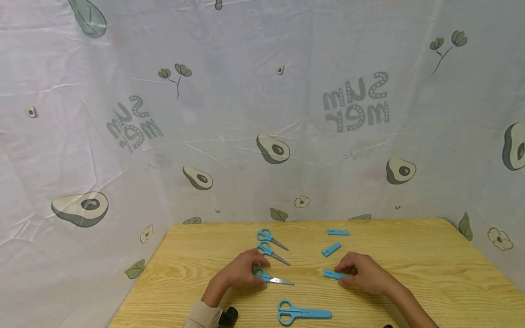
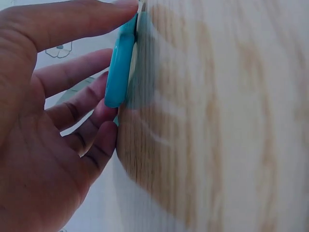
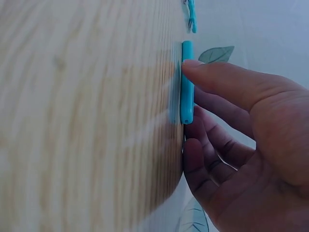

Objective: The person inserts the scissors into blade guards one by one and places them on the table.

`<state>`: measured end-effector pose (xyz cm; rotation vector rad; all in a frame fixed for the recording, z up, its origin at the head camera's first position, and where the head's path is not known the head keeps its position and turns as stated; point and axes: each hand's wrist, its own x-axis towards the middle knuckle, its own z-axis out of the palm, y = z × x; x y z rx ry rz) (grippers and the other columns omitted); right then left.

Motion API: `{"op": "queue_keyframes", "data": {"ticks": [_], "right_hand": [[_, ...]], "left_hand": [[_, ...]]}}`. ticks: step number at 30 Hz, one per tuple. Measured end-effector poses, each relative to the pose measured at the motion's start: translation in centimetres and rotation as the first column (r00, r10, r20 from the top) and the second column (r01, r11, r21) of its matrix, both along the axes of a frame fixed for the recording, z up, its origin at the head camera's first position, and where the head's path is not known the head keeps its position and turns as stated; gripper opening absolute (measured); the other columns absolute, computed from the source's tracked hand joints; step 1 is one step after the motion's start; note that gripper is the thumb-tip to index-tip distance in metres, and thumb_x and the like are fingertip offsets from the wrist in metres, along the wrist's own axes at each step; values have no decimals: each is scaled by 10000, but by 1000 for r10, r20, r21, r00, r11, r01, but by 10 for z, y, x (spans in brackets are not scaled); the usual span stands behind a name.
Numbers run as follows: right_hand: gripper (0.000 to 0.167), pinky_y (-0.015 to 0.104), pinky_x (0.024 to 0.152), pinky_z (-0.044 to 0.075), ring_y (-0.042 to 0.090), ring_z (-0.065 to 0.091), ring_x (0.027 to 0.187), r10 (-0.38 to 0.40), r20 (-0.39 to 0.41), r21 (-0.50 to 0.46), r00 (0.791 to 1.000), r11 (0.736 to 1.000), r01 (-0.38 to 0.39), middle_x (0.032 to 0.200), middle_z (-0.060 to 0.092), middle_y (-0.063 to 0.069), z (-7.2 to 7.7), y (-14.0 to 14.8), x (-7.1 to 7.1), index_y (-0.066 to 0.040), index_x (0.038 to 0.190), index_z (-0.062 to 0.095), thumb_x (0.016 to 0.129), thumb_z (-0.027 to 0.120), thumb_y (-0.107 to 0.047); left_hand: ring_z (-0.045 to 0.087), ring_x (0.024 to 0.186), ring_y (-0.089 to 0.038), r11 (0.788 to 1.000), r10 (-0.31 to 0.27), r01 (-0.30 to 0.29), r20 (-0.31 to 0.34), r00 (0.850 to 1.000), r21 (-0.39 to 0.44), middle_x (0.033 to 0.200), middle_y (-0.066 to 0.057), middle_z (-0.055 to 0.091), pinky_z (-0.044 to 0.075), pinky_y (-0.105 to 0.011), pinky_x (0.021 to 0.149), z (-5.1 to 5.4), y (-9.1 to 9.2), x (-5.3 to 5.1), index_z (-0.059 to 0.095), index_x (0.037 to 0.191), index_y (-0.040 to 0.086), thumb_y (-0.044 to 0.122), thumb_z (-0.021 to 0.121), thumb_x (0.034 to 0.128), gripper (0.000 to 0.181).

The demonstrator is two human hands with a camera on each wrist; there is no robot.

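My left hand (image 1: 245, 269) pinches the blue handle of a pair of scissors (image 1: 282, 281) lying on the table, its bare blades pointing right. The left wrist view shows the thumb on the blue handle (image 2: 120, 67), with the fingers at its far side. To the right, my right hand (image 1: 362, 273) pinches a blue blade cover (image 1: 333, 274) between thumb and fingers. Close up in the right wrist view, that cover (image 3: 187, 87) lies along the tabletop. Cover and blades are apart.
Two more bare scissors (image 1: 275, 256) (image 1: 274, 240) lie beyond my left hand. Two loose blue covers (image 1: 331, 249) (image 1: 338, 232) lie beyond my right. A sheathed pair of scissors (image 1: 303, 313) is near the front. Behind the wooden table (image 1: 410, 246) hangs a patterned curtain (image 1: 238, 114).
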<state>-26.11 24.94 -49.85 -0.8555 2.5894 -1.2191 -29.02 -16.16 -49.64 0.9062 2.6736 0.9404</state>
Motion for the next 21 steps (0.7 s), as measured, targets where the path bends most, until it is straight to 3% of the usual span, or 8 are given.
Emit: {"op": "queue_keyframes", "data": {"ticks": [4, 8, 14, 18, 21], "right_hand": [[210, 228, 763, 566, 44, 645, 927, 17, -3, 8, 1000, 1000, -17, 1108, 673, 57, 1, 0, 0, -51, 1121, 807, 953, 824, -175], [189, 224, 775, 572, 38, 642, 926, 15, 4, 11, 1000, 1000, -15, 1110, 665, 44, 3, -1, 0, -66, 1110, 817, 953, 820, -171], [133, 223, 763, 572, 39, 623, 916, 10, -8, 17, 1000, 1000, -9, 1100, 663, 36, 4, -3, 1, -99, 1071, 823, 958, 813, -169], [109, 223, 753, 565, 22, 611, 910, 5, -16, 17, 1000, 1000, -5, 1097, 661, 46, 3, -4, 1, -100, 1057, 814, 967, 798, -160], [119, 223, 743, 558, 6, 605, 902, -2, -15, 30, 1000, 1000, 3, 1093, 666, 50, 3, -6, 1, -81, 1068, 792, 968, 793, -144]], "left_hand": [[653, 1087, -129, 1000, -18, 18, -8, 1000, -5, 1152, 18, 727, 410, -477, 1271, -1, -1, 1, 816, 1183, 97, 159, 940, 817, 392], [627, 1024, -96, 1000, -25, 25, -12, 1000, -2, 1130, 30, 719, 443, -452, 1246, -3, -2, 0, 824, 1145, 110, 158, 932, 834, 333], [594, 975, -48, 1000, -10, 10, -5, 1000, 6, 1078, 63, 689, 380, -469, 1295, -3, -1, 1, 834, 1043, 159, 152, 920, 850, 211], [582, 965, -59, 1000, -12, 12, -12, 1000, 7, 1063, 60, 676, 523, -350, 1109, -2, 0, 2, 830, 1004, 169, 135, 899, 863, 161], [558, 941, -55, 1000, -14, 14, -24, 1000, -10, 1040, 57, 669, 529, -259, 894, -1, 1, 3, 829, 975, 165, 124, 880, 871, 123]]}}
